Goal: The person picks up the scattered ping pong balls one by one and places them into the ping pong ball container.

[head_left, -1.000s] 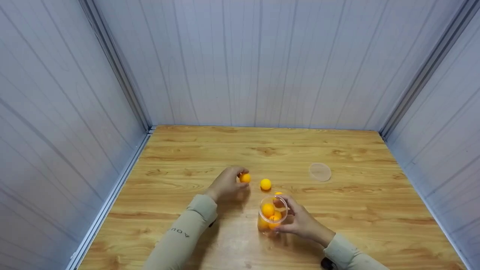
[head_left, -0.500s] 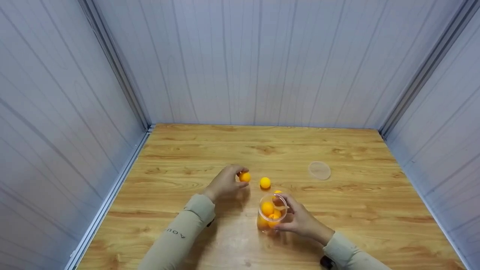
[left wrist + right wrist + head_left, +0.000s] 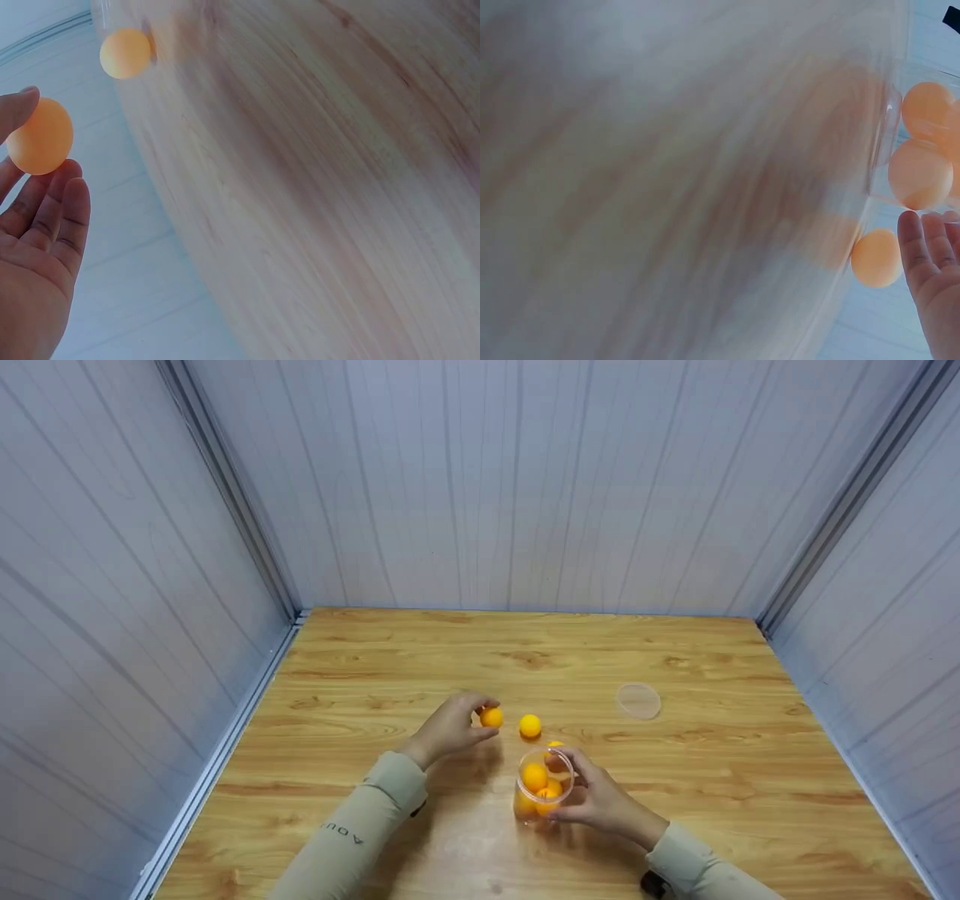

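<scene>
- Beige sleeves come in nearest my view, one on each arm, over the wooden table (image 3: 712,780).
- Closest of the things is the clear plastic cup (image 3: 545,789), upright on the table; I count at least three orange balls inside it (image 3: 535,777), stacked to near the rim.
- My right hand (image 3: 600,802) wraps the cup from its right side, fingers curled round the wall and the thumb near the rim. The right wrist view shows the fingertips (image 3: 917,240) against the clear wall with balls behind it.
- Just behind the cup, touching or nearly touching its far rim, a ball (image 3: 556,745) lies on the table, mostly hidden by the cup.
- A little farther back, a loose ball (image 3: 530,726) rests on the table, between the two hands and apart from both.
- Left of it, my left hand (image 3: 450,727) pinches another orange ball (image 3: 491,718) between thumb and fingertips, the rest of the fingers loosely curved; the left wrist view shows that ball (image 3: 40,136) held at the fingertips. I cannot tell whether it touches the table.
- Farther right lies a clear round lid (image 3: 639,701), flat on the table, well apart from the cup.
- Beyond, grey panelled walls (image 3: 525,480) close off the table on three sides.
</scene>
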{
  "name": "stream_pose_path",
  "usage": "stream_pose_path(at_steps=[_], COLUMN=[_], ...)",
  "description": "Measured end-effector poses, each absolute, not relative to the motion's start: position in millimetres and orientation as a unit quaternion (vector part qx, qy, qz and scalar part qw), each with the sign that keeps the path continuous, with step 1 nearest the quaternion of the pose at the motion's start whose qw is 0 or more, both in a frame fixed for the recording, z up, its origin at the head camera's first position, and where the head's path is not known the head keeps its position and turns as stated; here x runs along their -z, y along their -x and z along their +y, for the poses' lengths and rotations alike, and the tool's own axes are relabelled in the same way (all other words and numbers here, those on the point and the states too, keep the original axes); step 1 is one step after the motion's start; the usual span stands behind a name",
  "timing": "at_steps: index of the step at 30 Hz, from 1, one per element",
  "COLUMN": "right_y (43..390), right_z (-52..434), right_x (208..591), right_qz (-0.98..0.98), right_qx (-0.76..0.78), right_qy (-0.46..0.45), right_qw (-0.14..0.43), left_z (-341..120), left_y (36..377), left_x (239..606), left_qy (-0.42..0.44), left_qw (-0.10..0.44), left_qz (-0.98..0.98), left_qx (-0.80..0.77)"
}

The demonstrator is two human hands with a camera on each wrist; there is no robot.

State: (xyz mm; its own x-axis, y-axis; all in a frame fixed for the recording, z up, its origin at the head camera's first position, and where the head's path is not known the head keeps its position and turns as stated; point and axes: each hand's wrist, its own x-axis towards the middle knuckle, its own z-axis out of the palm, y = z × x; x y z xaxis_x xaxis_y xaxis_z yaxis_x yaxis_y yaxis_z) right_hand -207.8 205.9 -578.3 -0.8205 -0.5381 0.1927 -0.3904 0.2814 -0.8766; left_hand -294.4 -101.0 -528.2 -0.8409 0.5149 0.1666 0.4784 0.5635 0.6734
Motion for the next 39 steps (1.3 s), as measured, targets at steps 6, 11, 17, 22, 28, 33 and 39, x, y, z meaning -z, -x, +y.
stream_pose_path(at_steps=[6, 11, 17, 22, 28, 33, 39], right_y=[207.5, 207.6, 207.7, 207.7, 208.3, 209.2, 209.0], right_z=[206.0, 205.9, 206.0, 207.0, 208.3, 209.0, 208.6], right_x=[578.2, 578.0, 577.5, 577.9, 579.8, 580.4, 579.9], right_qz=[0.795, 0.797, 0.793, 0.792, 0.791, 0.79, 0.791], right_qx=[0.527, 0.525, 0.529, 0.53, 0.528, 0.53, 0.529], right_qy=[0.292, 0.292, 0.294, 0.293, 0.298, 0.296, 0.296], right_qw=[0.069, 0.07, 0.073, 0.077, 0.079, 0.085, 0.082], left_z=[-96.0, -92.6, -88.8, -85.9, -81.2, -78.2, -75.3], left_y=[287.5, 283.5, 279.6, 276.0, 271.7, 269.2, 264.7], left_x=[520.7, 516.3, 511.6, 508.0, 504.4, 502.9, 500.4], left_qy=[-0.281, -0.291, -0.307, -0.319, -0.342, -0.352, -0.356], left_qw=[0.033, 0.03, 0.022, 0.015, 0.003, 0.001, 0.013], left_qz=[0.885, 0.882, 0.88, 0.881, 0.874, 0.87, 0.865], left_qx=[-0.37, -0.369, -0.362, -0.349, -0.345, -0.345, -0.354])
